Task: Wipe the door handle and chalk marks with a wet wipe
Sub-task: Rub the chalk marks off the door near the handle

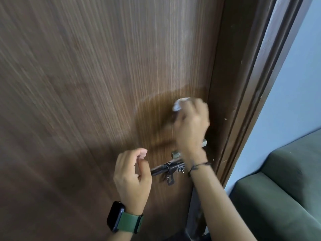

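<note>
My right hand (192, 122) presses a crumpled white wet wipe (179, 103) against the brown wooden door (86, 84), near its right edge; both are blurred. A darker wet patch (156, 112) spreads on the wood left of the wipe. Faint pale chalk smears (187, 40) show higher up the door. Below my right wrist a dark metal slide bolt (169, 168) crosses the door, with a brass-coloured fitting (176, 153) above it, partly hidden by my arm. My left hand (132, 173) hovers just left of the bolt, fingers curled, holding nothing that I can see.
The dark brown door frame (243, 101) runs down the right side of the door. Beyond it are a pale blue wall (295, 84) and a green upholstered sofa (286, 188) at the lower right. A dark watch with a green strap (121, 218) is on my left wrist.
</note>
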